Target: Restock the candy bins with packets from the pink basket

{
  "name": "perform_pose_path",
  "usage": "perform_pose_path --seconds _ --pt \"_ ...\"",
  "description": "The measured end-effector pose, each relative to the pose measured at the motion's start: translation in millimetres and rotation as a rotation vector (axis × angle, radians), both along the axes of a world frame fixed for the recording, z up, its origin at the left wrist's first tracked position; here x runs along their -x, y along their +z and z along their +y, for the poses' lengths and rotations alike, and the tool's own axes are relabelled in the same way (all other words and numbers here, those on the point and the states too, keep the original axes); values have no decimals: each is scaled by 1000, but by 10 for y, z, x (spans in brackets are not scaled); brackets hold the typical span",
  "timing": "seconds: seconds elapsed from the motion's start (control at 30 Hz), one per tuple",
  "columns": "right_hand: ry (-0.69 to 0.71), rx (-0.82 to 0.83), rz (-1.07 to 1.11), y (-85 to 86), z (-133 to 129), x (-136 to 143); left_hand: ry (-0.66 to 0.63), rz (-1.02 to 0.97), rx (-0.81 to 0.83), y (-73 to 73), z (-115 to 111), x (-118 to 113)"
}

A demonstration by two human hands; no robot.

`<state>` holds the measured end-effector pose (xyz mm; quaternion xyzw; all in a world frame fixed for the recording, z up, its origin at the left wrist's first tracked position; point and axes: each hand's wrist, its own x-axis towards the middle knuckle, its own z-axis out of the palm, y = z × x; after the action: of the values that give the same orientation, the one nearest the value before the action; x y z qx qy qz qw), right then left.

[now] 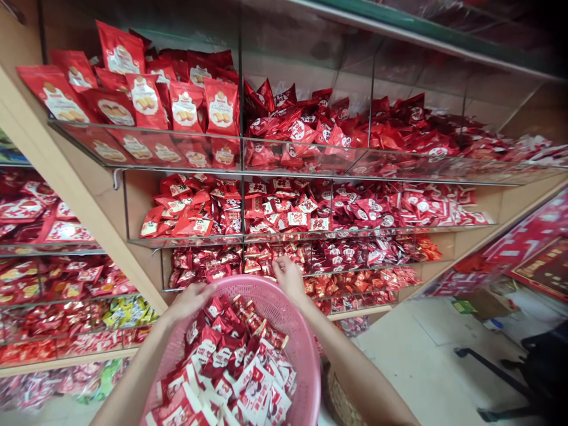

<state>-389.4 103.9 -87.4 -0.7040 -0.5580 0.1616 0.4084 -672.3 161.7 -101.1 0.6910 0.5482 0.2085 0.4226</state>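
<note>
Pink basket of wrapped packets before the shelving
Left hand grips its rim; right hand is beside a low shelf (whether its fingers hold anything, I cannot tell).

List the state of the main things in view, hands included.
Pink basket: partly filled.
Basket packets: wrapped, jumbled.
Left hand: at the basket's rim, gripping it.
Right hand: past the rim, fingers curled, grip unclear.
Wooden rack: stocked.
Biscuit packets: wrapped, propped up.
Yellow packets: heaped.

Wood-framed, clear-fronted shelving; pale tiled floor below.
</note>
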Motion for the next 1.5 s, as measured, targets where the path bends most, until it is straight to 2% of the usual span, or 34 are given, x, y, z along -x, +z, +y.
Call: perform_pose_path --seconds 0.07,0.13,0.23,0.33,0.5,0.67,0.8,0.9,1.07,1.23,1.33,1.5 --pt "-130 86 96 16 90 -200 3 -5 10 -13 10 7" --pt "-169 172 219 -5 160 -339 6 -6 11 -19 15 8" --pt "-133 244 371 -71 236 -398 1 1 3 -14 13 2" --pt "-91 287 533 -118 286 -338 -6 11 -6 2 -1 -6" --pt "-42 199 758 -93 266 -273 -26 80 -36 16 -17 -15" --pt "-20 40 865 9 4 -373 -36 111 -25 28 -18 -22" --pt "119 -64 973 86 -339 -422 -50 101 -22 22 -2 -13" --pt "198 -42 1020 146 -557 -385 -48 126 -24 4 13 -4" --pt "216 2 1021 199 -741 -266 -45 186 -21 44 -16 -33" --pt "347 258 977 23 -791 -97 -39 182 -9 150 -96 -80" --pt "413 420 962 -133 -776 24 -39 185 -16 136 -97 -70" --pt "439 478 978 -284 -685 147 -43 161 -16 44 -48 -28"
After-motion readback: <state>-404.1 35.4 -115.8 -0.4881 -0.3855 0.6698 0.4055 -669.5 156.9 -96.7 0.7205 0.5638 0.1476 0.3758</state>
